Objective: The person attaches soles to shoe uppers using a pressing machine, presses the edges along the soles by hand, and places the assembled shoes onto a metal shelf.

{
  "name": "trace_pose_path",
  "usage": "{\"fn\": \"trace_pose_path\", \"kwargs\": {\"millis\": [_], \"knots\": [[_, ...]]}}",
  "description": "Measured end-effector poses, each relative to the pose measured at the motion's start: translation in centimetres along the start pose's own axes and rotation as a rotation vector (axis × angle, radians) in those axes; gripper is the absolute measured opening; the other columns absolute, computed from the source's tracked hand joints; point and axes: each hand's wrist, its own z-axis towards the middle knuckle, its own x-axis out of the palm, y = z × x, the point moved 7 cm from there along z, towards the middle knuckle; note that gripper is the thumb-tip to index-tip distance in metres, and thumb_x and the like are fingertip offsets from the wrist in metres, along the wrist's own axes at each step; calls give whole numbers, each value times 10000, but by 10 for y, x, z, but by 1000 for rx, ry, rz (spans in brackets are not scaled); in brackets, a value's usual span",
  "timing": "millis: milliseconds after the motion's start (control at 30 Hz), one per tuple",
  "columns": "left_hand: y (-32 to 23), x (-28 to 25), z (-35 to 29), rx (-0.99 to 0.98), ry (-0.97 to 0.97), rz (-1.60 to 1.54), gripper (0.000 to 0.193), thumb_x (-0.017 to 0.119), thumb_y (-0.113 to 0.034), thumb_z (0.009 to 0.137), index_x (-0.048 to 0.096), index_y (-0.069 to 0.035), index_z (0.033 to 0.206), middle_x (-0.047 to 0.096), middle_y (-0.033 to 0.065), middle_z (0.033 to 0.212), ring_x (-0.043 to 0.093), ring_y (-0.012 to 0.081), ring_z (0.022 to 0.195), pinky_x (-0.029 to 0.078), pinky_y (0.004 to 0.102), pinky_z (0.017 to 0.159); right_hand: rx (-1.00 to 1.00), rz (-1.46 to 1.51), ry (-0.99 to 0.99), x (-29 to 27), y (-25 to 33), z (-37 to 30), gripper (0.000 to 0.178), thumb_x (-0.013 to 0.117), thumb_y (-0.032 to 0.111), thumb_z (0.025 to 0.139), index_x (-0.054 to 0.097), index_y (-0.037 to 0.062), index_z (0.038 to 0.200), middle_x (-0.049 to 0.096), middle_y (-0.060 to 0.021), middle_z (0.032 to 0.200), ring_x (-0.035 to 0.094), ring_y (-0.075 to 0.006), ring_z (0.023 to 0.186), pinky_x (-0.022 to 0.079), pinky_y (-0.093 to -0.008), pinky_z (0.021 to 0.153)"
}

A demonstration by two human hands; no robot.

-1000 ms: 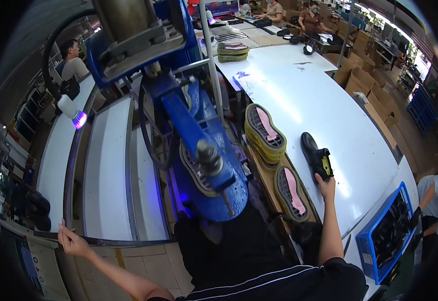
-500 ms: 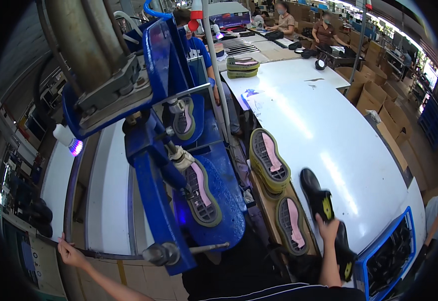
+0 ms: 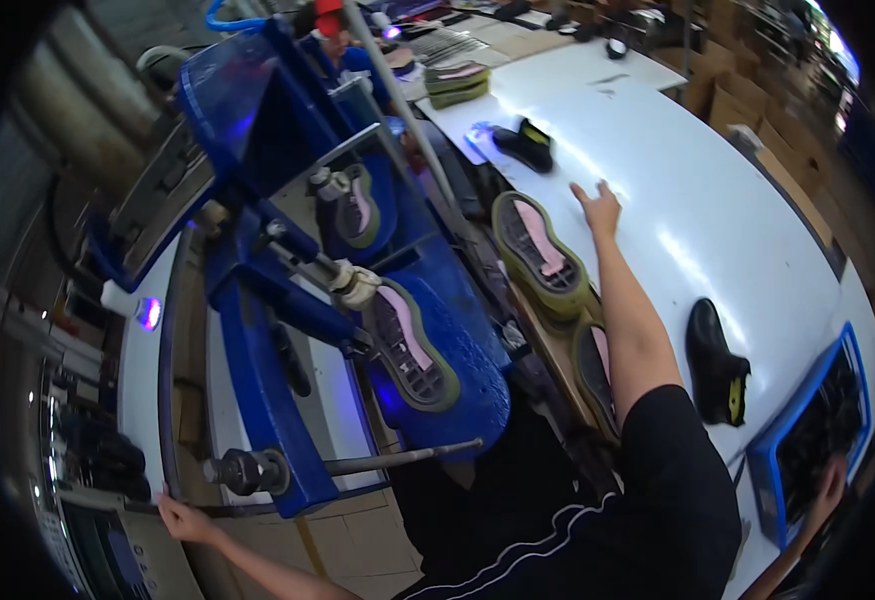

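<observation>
My right hand (image 3: 597, 207) is stretched out over the white table (image 3: 647, 290), fingers apart and holding nothing. Just beyond it a black ankle boot (image 3: 525, 145) with a yellow-green patch lies near the table's far left edge. A second black boot (image 3: 714, 365) rests right of my right forearm. My left hand (image 3: 185, 522) is at the lower left, its fingers curled at the corner of a dark frame rail (image 3: 247, 508). Between my arms stands a blue press (image 3: 457, 370), with a green-edged sole (image 3: 412, 350) on its near plate and another sole (image 3: 359, 205) behind.
Stacked green soles (image 3: 540, 245) stand on a narrow board beside the press; my right arm partly covers another sole (image 3: 593, 365). More soles (image 3: 457, 85) sit at the table's far end. Another person's hand (image 3: 829, 490) is at a blue crate (image 3: 772, 480) of dark items.
My right hand has moved far forward and let go of a black boot, which now lies beyond it. The other boot stays on the near table. The view has shifted; my left hand remains at the rail.
</observation>
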Motion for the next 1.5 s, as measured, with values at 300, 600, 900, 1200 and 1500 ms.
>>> {"fn": "trace_pose_path", "kwargs": {"millis": [300, 600, 900, 1200, 1500], "knots": [[-32, -29, 8, 260, -165, 18, 364, 614, -217, 1068, 660, 35, 809, 631, 98, 788, 464, 182, 547, 414, 348, 534, -72, 83, 286, -155, 48, -147, 441, 740, 383, 940, 757, -5, 1147, 752, -211, 1125, 731, -356, 1068, 563, -395, 939], [-38, -20, 0, 267, -234, -8, 381, 617, -312, 1059, 706, 2, 860, 667, 117, 802, 549, 209, 619, 469, 372, 596, -181, -116, -518, -454, 51, -226, 262, 633, 140, 1033, 713, -44, 1202, 770, -154, 1045, 739, -244, 990, 541, -362, 939], [7, -30, 10, 590, -287, 41, 308, 588, -187, 1081, 778, 56, 1079, 795, 103, 1025, 648, 140, 706, 537, 284, 637, 11, 380, -46, -430, -123, -270, 887, 722, 601, 889, 521, -62, 1442, 619, -217, 1394, 571, -283, 1331, 396, -377, 1145], [-85, -29, -21, 463, -233, 431, 302, 582, -332, 1059, 730, -89, 1157, 671, 6, 1395, 553, 285, 1381, 282, 574, 1180, 291, 333, -158, -419, -130, -252, 400, 832, 150, 880, 709, -36, 1212, 728, -84, 1125, 674, -176, 975, 534, -329, 902], [-235, 113, -224, 15, 873, -624, 813, 758, -384, 922, 400, 36, 1519, 474, 234, 1535, 434, 379, 1450, 328, 465, 1206, 251, 1098, 180, -373, 40, -213, 549, 724, 90, 863, 561, -34, 1372, 666, -167, 1261, 683, -294, 1131, 555, -428, 1016]]}}
